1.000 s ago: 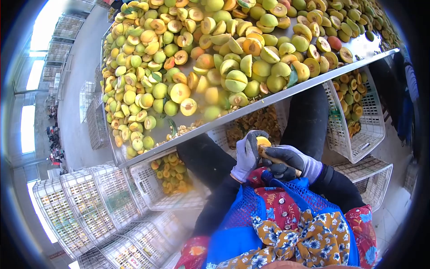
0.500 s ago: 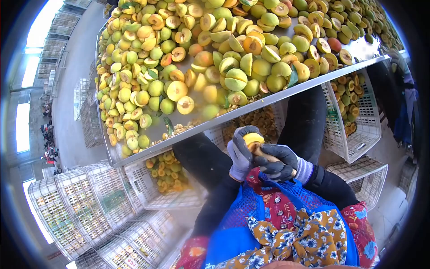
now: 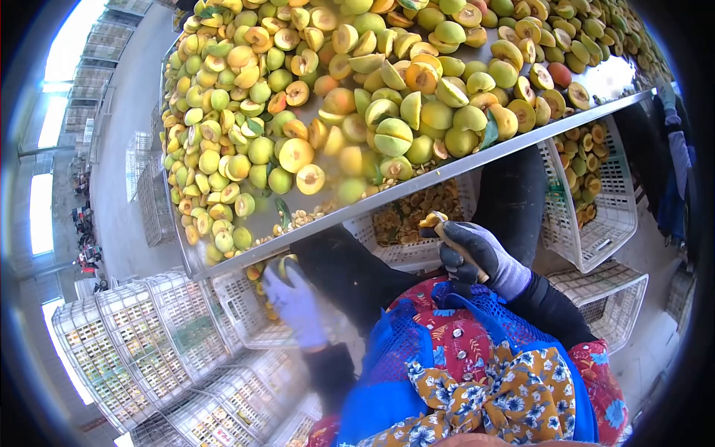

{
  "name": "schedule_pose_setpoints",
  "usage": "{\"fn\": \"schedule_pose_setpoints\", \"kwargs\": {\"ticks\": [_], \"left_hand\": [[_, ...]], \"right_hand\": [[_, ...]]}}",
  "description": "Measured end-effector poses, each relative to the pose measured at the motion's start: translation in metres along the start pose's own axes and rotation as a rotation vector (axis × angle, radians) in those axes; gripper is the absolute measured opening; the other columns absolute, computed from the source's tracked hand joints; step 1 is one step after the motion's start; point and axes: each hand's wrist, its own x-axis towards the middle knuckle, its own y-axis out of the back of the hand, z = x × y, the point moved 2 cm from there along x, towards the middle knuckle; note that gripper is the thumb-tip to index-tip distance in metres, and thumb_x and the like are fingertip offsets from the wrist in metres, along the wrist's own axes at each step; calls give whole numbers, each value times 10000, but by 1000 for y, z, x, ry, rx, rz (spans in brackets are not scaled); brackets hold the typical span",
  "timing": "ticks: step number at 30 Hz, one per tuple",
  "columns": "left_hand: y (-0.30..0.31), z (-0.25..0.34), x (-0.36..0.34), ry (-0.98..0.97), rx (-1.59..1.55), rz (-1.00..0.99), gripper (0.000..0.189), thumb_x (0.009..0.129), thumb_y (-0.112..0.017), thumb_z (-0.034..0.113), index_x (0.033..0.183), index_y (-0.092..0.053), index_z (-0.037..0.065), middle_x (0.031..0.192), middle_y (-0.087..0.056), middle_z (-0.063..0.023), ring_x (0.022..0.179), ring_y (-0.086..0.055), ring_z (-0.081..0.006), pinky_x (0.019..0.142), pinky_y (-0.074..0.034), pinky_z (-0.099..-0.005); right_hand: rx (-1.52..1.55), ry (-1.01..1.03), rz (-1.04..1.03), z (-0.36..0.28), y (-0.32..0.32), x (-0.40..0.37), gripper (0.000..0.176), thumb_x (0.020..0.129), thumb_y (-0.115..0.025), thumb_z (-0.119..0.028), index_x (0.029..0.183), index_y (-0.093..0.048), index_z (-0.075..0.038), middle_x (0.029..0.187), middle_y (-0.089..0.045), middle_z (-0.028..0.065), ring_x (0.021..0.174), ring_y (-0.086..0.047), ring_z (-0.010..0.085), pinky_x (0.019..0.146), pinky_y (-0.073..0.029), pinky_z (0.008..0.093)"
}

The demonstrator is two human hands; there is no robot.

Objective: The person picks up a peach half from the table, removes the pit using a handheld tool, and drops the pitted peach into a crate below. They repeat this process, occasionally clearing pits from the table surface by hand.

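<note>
My left hand, in a grey-lilac glove with dark fingertips, is over the left plastic crate, slightly blurred. A yellow-green peach half shows at its fingers, which seem curled around it. Close to my lap, my right hand is wrapped round a slim wooden-handled tool. A yellow scrap of fruit flesh clings to the tool's upper end; the exact shape of that end is hidden. Ahead, the metal table bears a heap of whole and halved peaches.
Between my knees stands a crate of brownish fruit scraps. To the right is a crate of peach halves. Stacked crates stand at left. A co-worker's sleeve shows at far right. The table's raised metal edge crosses before my legs.
My hands were together at my lap around a peach half and the tool. The left has swung left to the crate; the right stays near the lap with the tool.
</note>
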Motion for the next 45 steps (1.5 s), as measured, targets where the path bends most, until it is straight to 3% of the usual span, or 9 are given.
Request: {"fn": "schedule_pose_setpoints", "kwargs": {"ticks": [3,6,16,20,24,28,34,41,45], "left_hand": [[15,0,22,-177,471,202,382,979,-547,301,1220,-573,5,1140,-610,-231,1090,-585,-409,935,-466,-467],[1,44,63,-154,-3,-92,497,961,-559,331,1315,-510,-13,1201,-560,-283,1128,-549,-432,961,-451,-471],[-92,92,113,-462,-414,-421,625,827,-738,289,1296,-466,-22,1090,-603,-250,1025,-585,-452,895,-475,-483],[-59,89,87,-210,-660,-302,430,852,-721,173,1163,-504,-31,1024,-615,-157,924,-622,-275,837,-514,-363],[-10,116,29,151,-1462,-629,314,929,-654,130,1197,-568,-10,1074,-587,-73,958,-603,-144,805,-522,-246],[-7,148,-19,-618,-700,-571,333,855,-648,69,1181,-616,12,1116,-592,-131,1054,-591,-273,944,-470,-370],[-12,164,-56,-817,-503,-354,306,831,-668,52,1132,-619,24,1132,-567,-179,1029,-573,-367,889,-483,-442],[-15,163,-54,-650,-532,-393,242,873,-660,60,1110,-621,28,1047,-624,-135,969,-626,-309,840,-513,-391],[-34,153,-47,32,-1186,-708,276,979,-624,235,1131,-608,5,1074,-638,-68,1002,-578,-139,864,-497,-297]], "right_hand": [[76,-26,-77,2,9,10,396,1034,-498,-353,1266,-549,-36,622,-516,12,375,-439,69,350,-352,190],[17,-11,-92,2,7,15,366,1044,-480,-336,1268,-549,-55,634,-516,11,373,-439,70,346,-355,194],[-201,111,-17,1,0,-7,427,1045,-463,-369,1379,-499,-107,619,-478,-9,424,-423,64,428,-368,196],[-137,62,-48,-4,-3,-7,416,1048,-448,-388,1322,-532,-87,604,-474,-11,410,-419,66,404,-353,198],[-171,97,-44,-6,3,-6,447,1041,-441,-433,1131,-605,-27,586,-487,-4,392,-423,73,375,-346,208],[-134,91,-58,-6,-3,-7,473,1028,-451,-461,1007,-612,-17,582,-506,8,387,-436,79,363,-348,218],[-372,210,95,-5,-10,-10,472,1010,-473,-506,975,-596,-52,609,-525,-17,411,-457,74,383,-346,211],[-623,166,69,5,-4,-9,484,997,-476,-559,903,-556,-91,652,-511,-31,502,-477,50,438,-368,212],[-557,233,173,-4,-13,-13,409,1016,-497,-475,880,-531,-90,659,-485,-41,561,-482,47,483,-380,232]]}}
